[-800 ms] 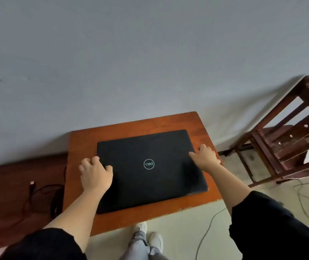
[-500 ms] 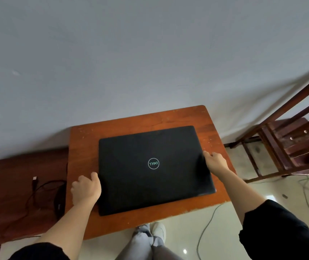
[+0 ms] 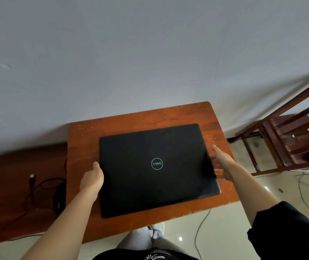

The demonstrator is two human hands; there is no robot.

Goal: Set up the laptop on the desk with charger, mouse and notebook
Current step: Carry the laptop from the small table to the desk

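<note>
Laptop (image 3: 155,169) lying closed, flat on desk (image 3: 82,147). Left hand (image 3: 91,178) pressing against its left edge, fingers hidden, grip impossible to tell. Right hand (image 3: 223,164) touching the right edge, fingers straight, blurred. Counting: one laptop, one desk, two hands, one cable (image 3: 32,177).

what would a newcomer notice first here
The closed black laptop lying flat in the middle of the small reddish desk, its ringed logo facing up. The left hand sits at its left edge and the right hand at its right edge. A dark wooden chair stands to the right.
</note>
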